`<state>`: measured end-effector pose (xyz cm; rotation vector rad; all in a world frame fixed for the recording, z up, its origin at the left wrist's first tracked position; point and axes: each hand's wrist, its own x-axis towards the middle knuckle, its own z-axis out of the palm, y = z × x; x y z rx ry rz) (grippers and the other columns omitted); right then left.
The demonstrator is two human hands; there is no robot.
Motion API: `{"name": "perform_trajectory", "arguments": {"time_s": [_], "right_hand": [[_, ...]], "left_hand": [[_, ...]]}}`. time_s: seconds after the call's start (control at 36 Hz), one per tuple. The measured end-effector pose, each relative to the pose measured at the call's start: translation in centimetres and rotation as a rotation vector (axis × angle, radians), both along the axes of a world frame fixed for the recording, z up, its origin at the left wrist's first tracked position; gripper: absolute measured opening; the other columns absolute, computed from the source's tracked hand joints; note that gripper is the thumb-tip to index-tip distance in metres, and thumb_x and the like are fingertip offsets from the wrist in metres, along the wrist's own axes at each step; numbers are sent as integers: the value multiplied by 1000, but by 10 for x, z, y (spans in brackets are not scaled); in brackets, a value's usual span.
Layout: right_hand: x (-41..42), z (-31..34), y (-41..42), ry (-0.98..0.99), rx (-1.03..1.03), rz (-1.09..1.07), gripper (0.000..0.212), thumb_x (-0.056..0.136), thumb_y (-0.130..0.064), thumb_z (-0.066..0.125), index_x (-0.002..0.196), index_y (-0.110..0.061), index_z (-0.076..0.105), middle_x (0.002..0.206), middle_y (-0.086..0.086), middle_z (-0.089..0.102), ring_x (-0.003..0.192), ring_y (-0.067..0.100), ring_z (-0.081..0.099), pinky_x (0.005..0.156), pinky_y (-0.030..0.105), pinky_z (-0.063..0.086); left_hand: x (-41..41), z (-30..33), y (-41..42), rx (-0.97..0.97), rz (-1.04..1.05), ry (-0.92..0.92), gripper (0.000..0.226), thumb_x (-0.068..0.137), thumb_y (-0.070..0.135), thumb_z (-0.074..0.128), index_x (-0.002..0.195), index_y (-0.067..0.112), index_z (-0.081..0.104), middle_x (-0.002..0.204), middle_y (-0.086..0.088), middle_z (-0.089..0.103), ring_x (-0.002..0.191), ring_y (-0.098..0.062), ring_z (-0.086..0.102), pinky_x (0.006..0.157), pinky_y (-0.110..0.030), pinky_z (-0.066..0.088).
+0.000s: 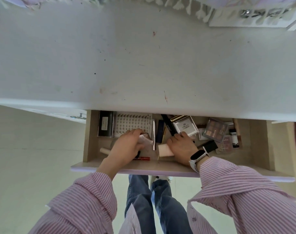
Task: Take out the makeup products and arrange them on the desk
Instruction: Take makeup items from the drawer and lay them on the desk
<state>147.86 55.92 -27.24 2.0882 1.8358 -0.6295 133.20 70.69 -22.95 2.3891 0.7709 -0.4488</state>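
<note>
White and scuffed, the bench fills the upper half of the frame; below its edge an open wooden drawer holds the makeup products. Both hands reach into the drawer at lower centre. The left hand curls its fingers around a small pinkish shiny packet, which sits at its fingertips, just in front of a white lash tray. The right hand, wearing a white-strapped watch, grips a long black tube that slants up and left from its fingers. A beige sponge lies touching this hand's left side. An eyeshadow palette rests to the right, well apart from both hands.
</note>
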Motion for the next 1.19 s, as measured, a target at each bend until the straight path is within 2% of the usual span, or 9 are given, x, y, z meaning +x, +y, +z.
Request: {"name": "perform_trajectory", "arguments": {"time_s": [0.06,0.14,0.36,0.47,0.56,0.75,0.92,1.11,1.19], "right_hand": [[2,5,-2,67,-20,0,41,77,-31,64,109,-8,53,109,12,60,101,27,54,89,38,36],[0,19,-5,163,-4,-92,46,82,-39,57,118,-13,45,120,7,54,110,24,47,93,35,28],[-3,78,33,380,128,-349,40,78,-35,58,112,-18,47,106,-1,60,96,20,55,92,32,33],[-4,116,77,650,193,-525,26,85,-35,59,96,-22,40,80,-6,53,70,13,53,64,28,43],[-9,140,120,688,261,-596,26,87,-39,56,95,-21,38,69,-5,50,55,10,48,52,27,41],[-6,170,247,799,335,-879,34,85,-42,56,97,-11,47,77,1,55,65,18,55,63,40,51],[9,143,340,715,320,-1127,35,85,-41,56,103,-11,51,88,1,59,75,18,57,68,33,47],[14,133,412,672,341,-1147,34,87,-46,52,99,-14,51,83,-3,55,70,15,53,54,25,38],[20,133,433,674,390,-1118,18,87,-27,55,95,-13,49,76,-4,50,68,15,51,51,23,35]], "left_hand": [[-4,8,2,-40,58,-31,40,90,25,58,127,19,45,120,-2,55,104,-17,51,85,-30,41],[-10,20,5,-173,205,-53,38,89,26,60,123,19,44,110,2,56,94,-14,55,82,-34,49],[-22,61,41,-403,553,-304,34,89,15,60,115,25,41,104,6,58,93,-16,62,77,-38,56],[-18,80,78,-413,666,-456,35,88,15,61,116,24,43,103,9,59,91,-8,62,73,-35,57],[-12,90,113,-367,729,-550,36,88,15,62,118,20,43,100,13,56,87,-1,60,69,-25,56],[3,93,216,-333,777,-643,35,89,17,61,119,13,44,101,9,54,92,-9,58,71,-21,52],[13,76,306,-335,834,-594,43,83,26,65,120,14,46,110,-2,57,103,-23,58,91,-49,49],[38,65,377,-122,762,-549,50,89,29,60,130,10,38,123,-8,54,113,-29,51,95,-41,42],[48,62,396,2,732,-524,52,89,31,58,130,6,39,127,-12,51,118,-29,39,96,-39,35]]}}
